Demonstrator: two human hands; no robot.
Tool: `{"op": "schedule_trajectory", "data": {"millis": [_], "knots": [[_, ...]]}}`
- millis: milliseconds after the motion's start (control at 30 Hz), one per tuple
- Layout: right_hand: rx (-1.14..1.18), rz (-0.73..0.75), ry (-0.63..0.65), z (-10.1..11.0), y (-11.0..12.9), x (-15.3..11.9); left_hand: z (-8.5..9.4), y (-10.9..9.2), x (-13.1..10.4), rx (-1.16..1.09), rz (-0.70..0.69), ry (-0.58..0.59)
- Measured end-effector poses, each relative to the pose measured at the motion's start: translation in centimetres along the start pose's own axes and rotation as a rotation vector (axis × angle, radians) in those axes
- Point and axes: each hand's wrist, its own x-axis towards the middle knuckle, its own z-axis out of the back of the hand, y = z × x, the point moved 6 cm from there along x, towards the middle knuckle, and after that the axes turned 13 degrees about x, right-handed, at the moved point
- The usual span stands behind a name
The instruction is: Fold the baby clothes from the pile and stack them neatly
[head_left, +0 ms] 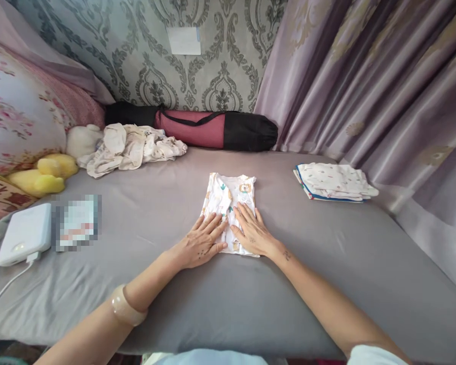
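A small white printed garment (pixel 226 195), its sides folded inward, lies flat on the grey sheet (pixel 213 299) in front of me. My left hand (pixel 204 239) rests palm down on its lower left part, fingers stretched out. On its lower right part lies my right hand (pixel 253 230), also flat with the fingers apart. Both hands touch the cloth and neither grips it. The fabric under the palms is hidden.
A stack of folded clothes (pixel 334 182) lies at the right. Crumpled clothes (pixel 133 147) are at the back left, before a red and black rolled bag (pixel 197 129). Yellow plush toys (pixel 45 175), a white power bank (pixel 25 234) with a cable, and a blurred packet (pixel 78 223) are at left.
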Motion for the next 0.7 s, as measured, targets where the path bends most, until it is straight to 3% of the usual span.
{"op": "schedule_trajectory", "data": {"millis": [300, 467, 567, 700], "knots": [[-0.016, 0.001, -0.001, -0.8, -0.4, 0.5, -0.6, 0.1, 0.2, 0.018, -0.011, 0.012], [0.209, -0.023, 0.099, 0.5, -1.0, 0.6, 0.0, 0.5, 0.1, -0.057, -0.044, 0.066], [0.349, -0.024, 0.08, 2.3, -1.1, -0.7, 1.0, 1.3, -0.9, -0.101, -0.01, 0.07], [0.272, 0.056, 0.095, 3.1, 0.3, -3.8, 2.2, 2.1, -2.9, -0.079, 0.005, 0.027]]}}
